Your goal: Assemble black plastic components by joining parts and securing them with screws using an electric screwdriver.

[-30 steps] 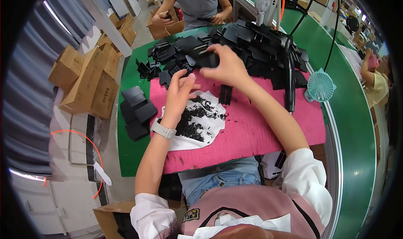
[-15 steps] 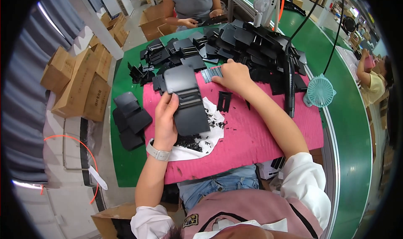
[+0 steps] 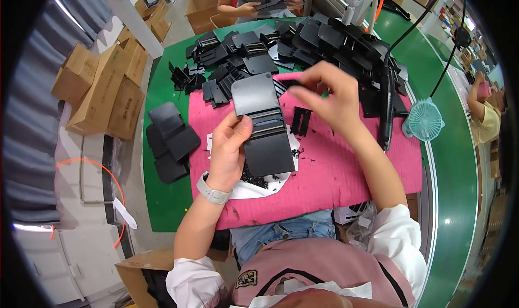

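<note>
My left hand (image 3: 230, 146) holds a flat black plastic panel (image 3: 262, 125) with a ribbed band across its middle, upright over the pink mat (image 3: 335, 173). My thumb presses on its left edge. My right hand (image 3: 331, 94) hovers just right of the panel's top, fingers curled and pinched near a dark strip. Motion blur hides whether it grips anything. A small black frame piece (image 3: 300, 120) lies on the mat below that hand. Under the panel, a white sheet (image 3: 238, 190) carries black plastic scraps.
A heap of black parts (image 3: 324, 37) covers the far side of the green table (image 3: 162, 200). Stacked black panels (image 3: 170, 137) lie left of the mat; a teal fan (image 3: 424, 121) and a black corded tool (image 3: 385, 113) lie right. Cardboard boxes (image 3: 102, 91) stand left. A person (image 3: 254, 0) works opposite, another (image 3: 484, 113) at right.
My left hand has lifted a black panel off the mat and brought it closer. My right hand has left the parts heap and come beside the panel's top.
</note>
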`<state>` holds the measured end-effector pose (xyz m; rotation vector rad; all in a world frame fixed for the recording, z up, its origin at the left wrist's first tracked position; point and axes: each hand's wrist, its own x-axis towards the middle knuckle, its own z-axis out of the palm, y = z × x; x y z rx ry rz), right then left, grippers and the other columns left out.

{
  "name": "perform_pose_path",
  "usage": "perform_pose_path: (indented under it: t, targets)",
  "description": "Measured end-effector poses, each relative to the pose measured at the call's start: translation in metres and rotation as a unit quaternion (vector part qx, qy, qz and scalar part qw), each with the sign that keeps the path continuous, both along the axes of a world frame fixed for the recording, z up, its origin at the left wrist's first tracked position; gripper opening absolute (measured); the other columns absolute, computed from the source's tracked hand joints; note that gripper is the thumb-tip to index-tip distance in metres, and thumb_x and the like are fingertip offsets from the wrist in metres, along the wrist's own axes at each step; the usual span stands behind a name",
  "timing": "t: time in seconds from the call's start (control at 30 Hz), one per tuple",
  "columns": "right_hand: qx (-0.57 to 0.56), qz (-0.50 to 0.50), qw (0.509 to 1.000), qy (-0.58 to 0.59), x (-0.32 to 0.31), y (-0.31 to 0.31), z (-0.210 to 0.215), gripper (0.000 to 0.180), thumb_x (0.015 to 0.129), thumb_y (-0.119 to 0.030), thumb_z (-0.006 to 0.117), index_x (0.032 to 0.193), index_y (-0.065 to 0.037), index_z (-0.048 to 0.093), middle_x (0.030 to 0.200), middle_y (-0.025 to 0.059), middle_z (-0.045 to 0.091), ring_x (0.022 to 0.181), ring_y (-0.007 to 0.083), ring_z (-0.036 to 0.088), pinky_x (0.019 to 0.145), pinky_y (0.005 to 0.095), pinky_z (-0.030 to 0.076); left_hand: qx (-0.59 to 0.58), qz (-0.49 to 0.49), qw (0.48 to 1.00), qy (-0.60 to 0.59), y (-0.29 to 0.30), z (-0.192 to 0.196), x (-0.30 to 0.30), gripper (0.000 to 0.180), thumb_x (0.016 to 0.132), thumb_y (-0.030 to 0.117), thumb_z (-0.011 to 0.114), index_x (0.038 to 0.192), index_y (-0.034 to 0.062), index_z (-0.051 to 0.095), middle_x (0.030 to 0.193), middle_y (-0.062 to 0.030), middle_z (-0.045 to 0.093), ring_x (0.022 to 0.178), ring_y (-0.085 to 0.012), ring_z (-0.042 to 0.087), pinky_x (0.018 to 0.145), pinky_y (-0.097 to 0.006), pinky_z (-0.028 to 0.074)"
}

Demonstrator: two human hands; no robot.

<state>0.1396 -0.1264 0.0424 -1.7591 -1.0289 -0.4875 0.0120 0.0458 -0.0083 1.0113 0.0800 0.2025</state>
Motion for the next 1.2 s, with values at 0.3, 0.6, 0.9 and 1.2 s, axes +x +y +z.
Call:
perform_pose_path:
  t: [0.3,0.6,0.9,1.2]
  targets:
    - [-0.12,0.167,0.977,-0.06,-0.013,-0.007,-0.009,0.022,0.065,-0.008,0.077,0.082,-0.003,0.064,0.097,0.0086,0.063,0.087,0.0256,0.061,0.074,0.0333,0.05,0.004,0.001,1.0,0.014,-0.006,-0.004,0.001,0.031,0.092,0.018,0.059,0.117,-0.0004,0.053,0.104,-0.0049,0.062,0.092,-0.0093,0.058,0.08,-0.024,0.046]
    - [-0.059,0.179,0.976,-0.108,-0.02,0.003,-0.017,0.025,0.063,-0.016,0.078,0.082,-0.007,0.064,0.097,0.0061,0.066,0.084,0.0252,0.061,0.068,0.0346,0.052,0.035,-0.027,0.999,-0.027,-0.005,-0.008,0.001,0.041,0.09,0.022,0.063,0.121,-0.002,0.051,0.11,-0.0064,0.06,0.097,-0.0111,0.057,0.083,-0.025,0.046]
    - [-0.106,0.174,0.975,-0.091,-0.031,-0.016,-0.009,0.029,0.058,-0.014,0.081,0.08,-0.002,0.066,0.097,0.0103,0.068,0.076,0.025,0.059,0.064,0.0333,0.05,0.236,-0.057,0.969,0.044,0.007,0.008,-0.003,0.04,0.092,0.033,0.058,0.115,0.0002,0.056,0.098,-0.0039,0.063,0.083,-0.0082,0.058,0.066,-0.021,0.045]
    - [-0.205,0.087,0.975,0.007,-0.06,-0.098,-0.029,0.025,0.058,-0.013,0.079,0.075,-0.002,0.066,0.093,0.01,0.068,0.078,0.0261,0.06,0.063,0.034,0.051,0.733,0.077,0.676,-0.025,0.014,0.006,-0.03,0.018,0.071,0.01,0.07,0.086,0.0024,0.063,0.082,-0.0085,0.057,0.085,-0.0292,0.057,0.073,-0.037,0.046]
